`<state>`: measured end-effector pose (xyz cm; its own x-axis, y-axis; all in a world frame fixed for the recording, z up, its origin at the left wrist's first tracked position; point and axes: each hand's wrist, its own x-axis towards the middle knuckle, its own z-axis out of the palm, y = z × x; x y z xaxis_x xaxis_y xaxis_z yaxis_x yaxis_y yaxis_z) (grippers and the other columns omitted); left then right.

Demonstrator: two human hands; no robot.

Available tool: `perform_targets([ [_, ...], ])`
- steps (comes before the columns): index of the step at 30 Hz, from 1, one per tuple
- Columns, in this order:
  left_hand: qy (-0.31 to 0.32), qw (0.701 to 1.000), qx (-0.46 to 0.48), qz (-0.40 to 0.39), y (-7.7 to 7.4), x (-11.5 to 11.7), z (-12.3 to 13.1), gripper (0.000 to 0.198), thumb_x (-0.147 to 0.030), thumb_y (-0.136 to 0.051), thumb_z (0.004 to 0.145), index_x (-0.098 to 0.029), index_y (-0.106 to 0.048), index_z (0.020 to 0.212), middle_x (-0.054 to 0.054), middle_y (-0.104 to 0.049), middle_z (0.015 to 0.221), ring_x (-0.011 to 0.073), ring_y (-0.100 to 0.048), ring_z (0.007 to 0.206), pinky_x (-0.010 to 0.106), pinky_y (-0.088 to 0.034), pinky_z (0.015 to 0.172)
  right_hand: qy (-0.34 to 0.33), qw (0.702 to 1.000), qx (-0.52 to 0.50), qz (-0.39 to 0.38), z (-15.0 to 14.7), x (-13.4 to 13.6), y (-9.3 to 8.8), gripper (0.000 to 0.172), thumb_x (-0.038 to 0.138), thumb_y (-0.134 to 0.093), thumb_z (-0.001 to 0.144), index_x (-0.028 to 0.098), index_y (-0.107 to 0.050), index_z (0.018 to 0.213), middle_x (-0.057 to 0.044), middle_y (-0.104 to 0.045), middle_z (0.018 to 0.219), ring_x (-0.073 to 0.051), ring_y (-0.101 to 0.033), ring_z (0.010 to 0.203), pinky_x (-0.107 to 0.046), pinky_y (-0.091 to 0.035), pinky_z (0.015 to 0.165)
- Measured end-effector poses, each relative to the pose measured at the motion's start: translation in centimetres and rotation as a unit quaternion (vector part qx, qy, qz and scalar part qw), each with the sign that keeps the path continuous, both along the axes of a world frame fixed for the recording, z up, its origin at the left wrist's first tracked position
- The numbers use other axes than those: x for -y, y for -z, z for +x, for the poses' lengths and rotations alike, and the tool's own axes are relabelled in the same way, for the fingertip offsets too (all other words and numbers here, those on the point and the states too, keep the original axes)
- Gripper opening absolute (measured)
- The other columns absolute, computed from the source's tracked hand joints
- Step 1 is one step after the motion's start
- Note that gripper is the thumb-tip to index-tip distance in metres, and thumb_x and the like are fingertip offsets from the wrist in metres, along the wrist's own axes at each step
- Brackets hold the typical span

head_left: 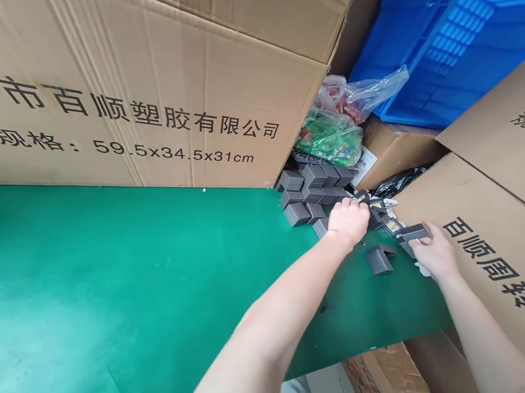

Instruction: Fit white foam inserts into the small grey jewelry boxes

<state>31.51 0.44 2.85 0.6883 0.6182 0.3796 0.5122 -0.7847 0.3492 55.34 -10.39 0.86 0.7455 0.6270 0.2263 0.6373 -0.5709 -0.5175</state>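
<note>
Table: green [122,296], running under your forearms; it bears the grey pieces.
Right hand: yours [436,255], at the table's right side, thumb and fingers pinching a held piece [414,233], grey and angular. The grip is at its edge, probably to leave its faces free.
Loose piece: one grey block [379,261] between your forearms, apart from the stack, its hollow side turned right, perhaps set there for easy reach.
Left hand: yours [349,222], its fingers curled together over the heap's left edge; you cannot tell from here whether they pinch anything.
Heap: small dark parts [393,226] with yellowish middles, between your hands, seemingly kept there so both can reach.
Stack: grey blocks [313,194] in close rows beyond your left hand, likely packed together to save room.
Right carton: brown [502,262], beside your right hand, bounding the work spot.
Left carton: brown [160,79], standing along the table's far side, like a back wall.
Bags: clear plastic [330,134], bunched behind the stack.
Crate: blue [445,22], tilted, farthest right.
</note>
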Motion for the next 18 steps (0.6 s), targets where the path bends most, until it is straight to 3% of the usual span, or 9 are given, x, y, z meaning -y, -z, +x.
perform_targets([
  [3, -0.012, 0.999, -0.029, -0.028, 0.4, -0.5, 2.9, 0.033, -0.035, -0.062, 0.098, -0.014, -0.064, 0.124, 0.012, -0.065, 0.126, 0.0263, -0.064, 0.115, 0.048, -0.054, 0.096, -0.020, 0.994, 0.037, -0.101, -0.4, -0.4, 0.5, 0.073, 0.023, -0.060, 0.078, 0.020, -0.048, 0.150, -0.010, -0.072, 0.106, -0.033, -0.064, 0.112, -0.051, -0.043, 0.110],
  [7, 0.005, 0.997, -0.059, -0.052, 0.5, -1.0, 4.8, 0.038, -0.037, -0.064, 0.097, -0.016, -0.062, 0.128, 0.012, -0.064, 0.130, 0.0259, -0.065, 0.113, 0.048, -0.056, 0.094, -0.049, 0.965, 0.126, -0.227, -0.7, -0.8, 1.1, 0.069, 0.027, -0.052, 0.087, 0.023, -0.040, 0.155, -0.013, -0.071, 0.106, -0.033, -0.069, 0.103, -0.048, -0.051, 0.097],
  [12, 0.030, 0.993, -0.087, -0.072, 0.5, -1.2, 5.6, 0.036, -0.035, -0.065, 0.097, -0.016, -0.062, 0.128, 0.012, -0.064, 0.130, 0.0257, -0.065, 0.112, 0.048, -0.057, 0.093, -0.049, 0.958, 0.164, -0.232, -1.1, -0.1, 1.6, 0.062, 0.031, -0.043, 0.092, 0.020, -0.039, 0.153, -0.014, -0.071, 0.095, -0.036, -0.072, 0.095, -0.046, -0.055, 0.089],
  [18, 0.037, 0.992, -0.084, -0.083, 0.8, -1.3, 5.1, 0.037, -0.035, -0.065, 0.097, -0.016, -0.062, 0.129, 0.012, -0.064, 0.130, 0.0253, -0.065, 0.111, 0.048, -0.057, 0.093, -0.032, 0.969, 0.143, -0.197, -1.1, 0.4, 2.0, 0.061, 0.035, -0.038, 0.093, 0.016, -0.037, 0.150, -0.021, -0.071, 0.111, -0.042, -0.071, 0.104, -0.051, -0.055, 0.091],
])
